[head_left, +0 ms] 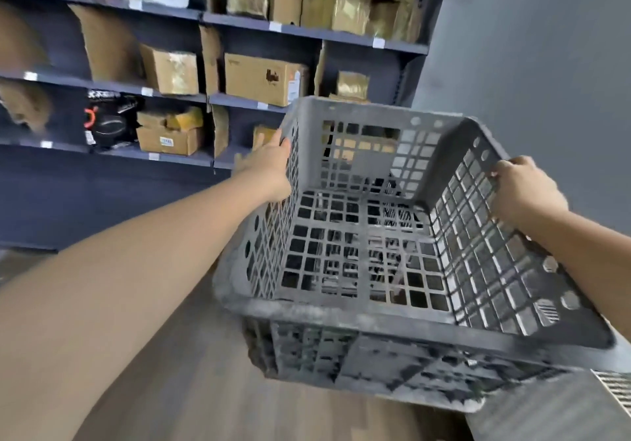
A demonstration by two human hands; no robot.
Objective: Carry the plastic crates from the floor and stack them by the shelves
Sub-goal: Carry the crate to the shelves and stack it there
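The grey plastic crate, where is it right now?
The grey plastic crate is held up at centre-right between the left hand and right hand, before the shelves.

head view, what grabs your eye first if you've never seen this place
A big dark grey plastic crate fills the centre-right, empty and held up off the floor, with the left hand and the right hand gripping its opposite side rims. Behind it to the left stand dark shelves packed with cardboard boxes.

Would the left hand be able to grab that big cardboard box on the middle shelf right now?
Probably not: the left hand grips the crate rim, as does the right hand; the cardboard box sits beyond.
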